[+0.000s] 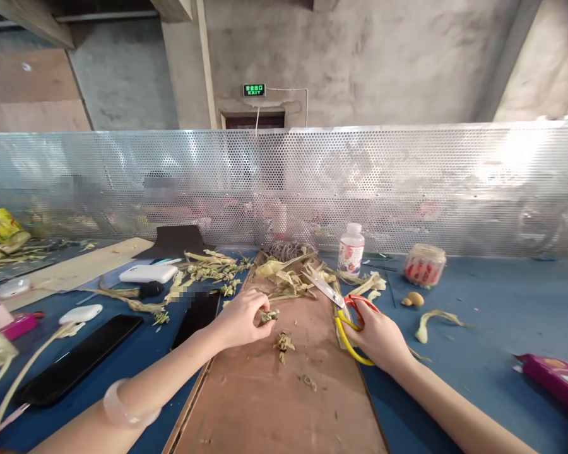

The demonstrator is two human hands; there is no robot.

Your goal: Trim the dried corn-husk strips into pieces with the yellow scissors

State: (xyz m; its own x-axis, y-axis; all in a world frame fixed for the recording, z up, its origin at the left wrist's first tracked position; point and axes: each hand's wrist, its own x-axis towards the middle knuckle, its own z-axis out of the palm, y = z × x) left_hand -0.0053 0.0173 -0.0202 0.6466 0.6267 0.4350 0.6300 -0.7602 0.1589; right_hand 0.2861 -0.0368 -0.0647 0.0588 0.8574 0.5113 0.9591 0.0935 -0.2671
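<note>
Presently, a small knotted husk piece (pixel 269 317) is being pinched in the fingertips of the left hand (pixel 245 320) over the brown board (pixel 284 407), while orange-and-yellow-handled scissors (pixel 339 301) are being gripped by the right hand (pixel 381 337), the blades being angled toward loose dried husk strips (pixel 288 287). With bare fingers being used, a fingertip could be nicked if the blades are being closed too near. Should the pinch be loosening, the piece could be lost among similar husk scraps (pixel 284 343); strips could also be snagged by the tips.

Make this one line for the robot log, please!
left hand: holds dried bit over board | right hand: holds scissors | board: scraps | bottle: upright on table
</note>
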